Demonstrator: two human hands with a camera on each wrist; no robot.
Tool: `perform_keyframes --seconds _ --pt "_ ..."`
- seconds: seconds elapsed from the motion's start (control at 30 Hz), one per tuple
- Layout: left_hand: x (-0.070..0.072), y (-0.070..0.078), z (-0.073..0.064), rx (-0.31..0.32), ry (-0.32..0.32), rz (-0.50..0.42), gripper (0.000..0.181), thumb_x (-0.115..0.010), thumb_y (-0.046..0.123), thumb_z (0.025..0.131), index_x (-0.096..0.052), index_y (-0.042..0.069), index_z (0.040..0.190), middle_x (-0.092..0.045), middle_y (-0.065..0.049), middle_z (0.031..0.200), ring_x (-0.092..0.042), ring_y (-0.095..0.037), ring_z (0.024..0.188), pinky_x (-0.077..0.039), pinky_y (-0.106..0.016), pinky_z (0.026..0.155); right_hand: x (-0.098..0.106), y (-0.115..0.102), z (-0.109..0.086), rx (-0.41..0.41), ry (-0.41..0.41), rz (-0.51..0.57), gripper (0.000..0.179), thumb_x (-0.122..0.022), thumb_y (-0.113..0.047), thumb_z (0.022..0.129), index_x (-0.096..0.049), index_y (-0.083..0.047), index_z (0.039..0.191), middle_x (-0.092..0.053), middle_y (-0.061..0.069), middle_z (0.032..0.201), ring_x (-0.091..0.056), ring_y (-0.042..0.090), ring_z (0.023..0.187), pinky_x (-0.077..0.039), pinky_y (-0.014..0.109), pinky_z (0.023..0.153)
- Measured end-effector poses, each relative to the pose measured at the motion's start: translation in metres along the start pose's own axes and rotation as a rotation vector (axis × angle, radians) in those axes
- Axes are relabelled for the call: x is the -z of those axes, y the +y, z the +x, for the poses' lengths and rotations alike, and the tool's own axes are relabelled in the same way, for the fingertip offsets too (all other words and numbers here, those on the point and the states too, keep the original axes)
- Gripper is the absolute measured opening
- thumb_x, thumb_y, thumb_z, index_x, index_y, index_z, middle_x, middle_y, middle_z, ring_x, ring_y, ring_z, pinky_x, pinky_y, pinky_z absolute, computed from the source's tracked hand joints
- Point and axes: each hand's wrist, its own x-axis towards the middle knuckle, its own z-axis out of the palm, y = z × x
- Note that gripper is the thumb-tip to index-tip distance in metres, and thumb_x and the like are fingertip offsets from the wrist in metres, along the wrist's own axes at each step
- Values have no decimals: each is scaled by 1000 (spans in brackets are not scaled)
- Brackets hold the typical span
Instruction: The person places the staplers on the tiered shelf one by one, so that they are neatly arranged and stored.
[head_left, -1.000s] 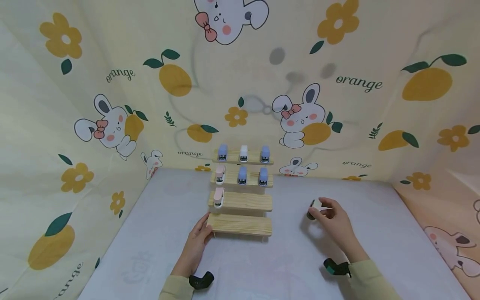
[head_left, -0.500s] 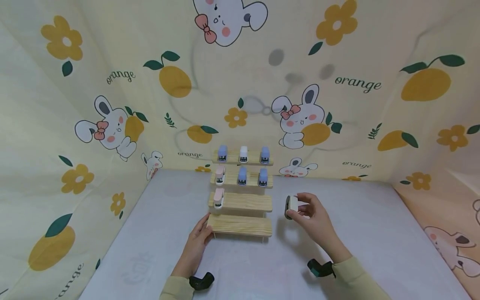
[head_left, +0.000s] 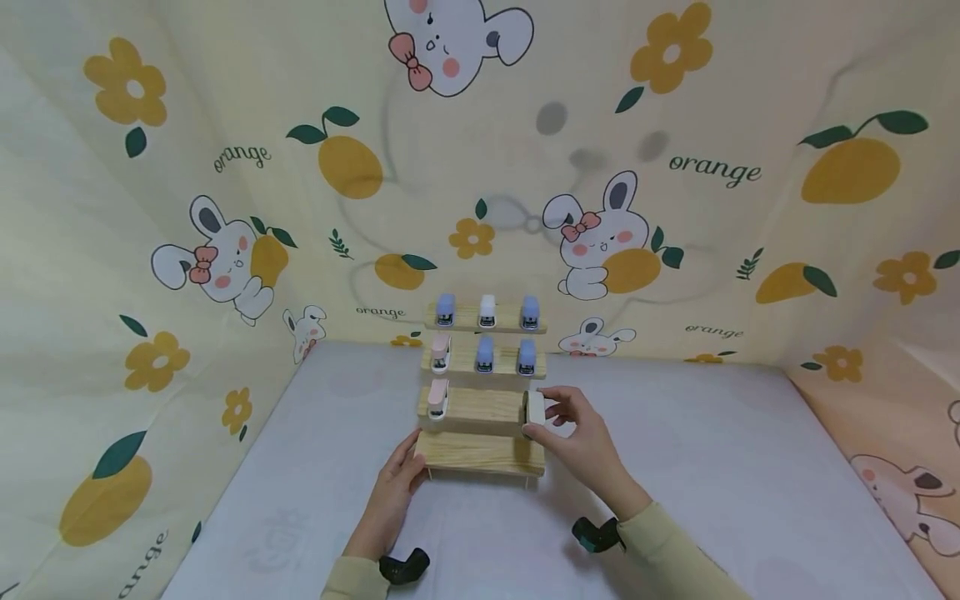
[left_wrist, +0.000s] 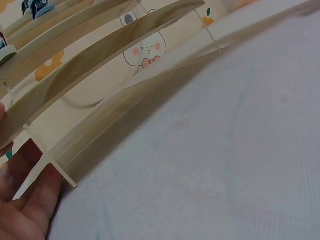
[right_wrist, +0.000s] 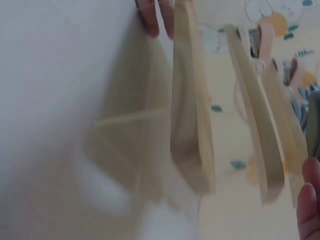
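My right hand [head_left: 577, 433] pinches a white mini stapler [head_left: 536, 408] between thumb and fingers. The stapler is on its side, its dark face turned left, at the right end of the second-lowest step of a wooden tiered display stand [head_left: 480, 452]. Whether it touches the wood cannot be told. In the right wrist view, only the stapler's dark edge [right_wrist: 314, 122] shows beside my fingertips. My left hand [head_left: 393, 483] grips the left end of the lowest step; in the left wrist view its fingers [left_wrist: 42, 192] lie beside the clear side support. A pink stapler [head_left: 438, 398] stands at the second-lowest step's left end.
On the higher steps stand another pink stapler [head_left: 441, 352], a white stapler [head_left: 487, 310] and several blue staplers [head_left: 485, 354]. A pale cloth [head_left: 300, 467] covers the table. Behind rises a printed backdrop [head_left: 480, 150] with rabbits and oranges.
My right hand has carried the white stapler leftward from above the table's right side to the second-lowest step. My left hand keeps its grip on the stand.
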Motion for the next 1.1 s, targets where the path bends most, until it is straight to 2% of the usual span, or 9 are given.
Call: perform_keyframes --seconds 0.13,0.23,0.4,0.57,0.77,0.83,0.93,1.1 --pt "0 -1 -1 -11 -3 1 50 -47 23 103 -33 22 151 -29 -7 156 -36 -22 137 -35 -38 111 -16 -4 7 21 -17 33 53 -81 -42 77 -54 -24 119 -61 -2 102 -58 18 90 -51 40 78" --pt "1 -1 -1 -18 -6 1 50 -47 23 103 -33 22 150 -29 -7 156 -36 -21 137 -35 -38 111 -26 -8 13 2 -28 61 49 -81 -43 76 -53 -23 113 -61 -3 101 -60 17 88 -53 40 78" --pt "1 -1 -1 -15 -10 11 50 -47 24 103 -33 22 151 -28 -7 156 -36 -22 137 -35 -38 111 -41 -14 24 -48 -51 103 45 -82 -39 76 -54 -19 105 -62 -4 112 -62 16 89 -56 34 75" --pt "1 -2 -1 -15 -14 18 51 -47 25 103 -32 22 151 -28 -9 156 -35 -23 138 -35 -39 111 -53 -17 32 -78 -47 64 48 -82 -42 75 -54 -13 100 -61 -3 117 -59 17 93 -52 32 76" --pt "3 -3 -1 -9 -17 12 50 -47 26 103 -33 23 151 -28 -8 156 -35 -23 138 -34 -39 112 -65 -16 39 -89 -28 -23 50 -79 -51 74 -53 -14 94 -61 0 124 -55 15 95 -47 30 72" --pt "3 -3 -1 -9 -18 8 50 -48 26 103 -34 23 150 -29 -8 156 -35 -22 138 -34 -39 112 -67 -14 40 -102 -28 -49 49 -78 -53 74 -53 -15 93 -62 -1 122 -54 15 90 -46 30 69" --pt "4 -3 -1 -8 -19 12 50 -48 28 102 -34 24 150 -28 -7 156 -35 -22 138 -33 -40 112 -67 -14 41 -119 -38 -88 49 -77 -55 74 -53 -16 92 -63 -2 108 -51 16 82 -43 29 63" --pt "3 -3 0 -7 -19 14 50 -47 27 103 -34 24 150 -28 -6 156 -34 -22 138 -33 -39 112 -63 -15 42 -126 -87 -137 46 -80 -46 76 -53 -13 91 -55 2 92 -46 17 76 -39 30 60"
